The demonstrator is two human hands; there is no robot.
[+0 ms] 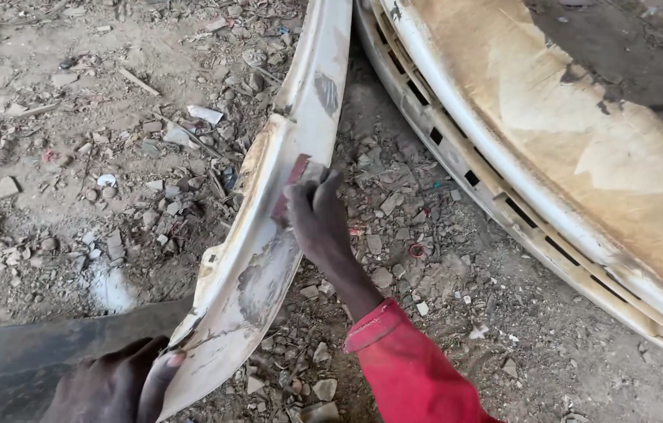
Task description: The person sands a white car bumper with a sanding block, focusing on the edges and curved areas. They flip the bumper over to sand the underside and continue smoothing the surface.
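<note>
- Right hand [317,223]: fingers closed on a reddish sanding pad [291,188], pressed flat against the panel [269,243]; red sleeve [410,368] behind it.
- Left hand [116,388]: fingers wrapped around the panel's near end, steadying it.
- Panel: a long, curved, off-white strip running from the left hand, under the pad, to the far edge of view.
- Progress, judged: grey, bare patches show just below the pad and one well above it; rusty-tan edging and most of the paint remain, so much of the surface looks unsanded.
- Right of the pad: a larger white body part [551,149] with slots.
- Around: rubble-strewn ground [73,157].
</note>
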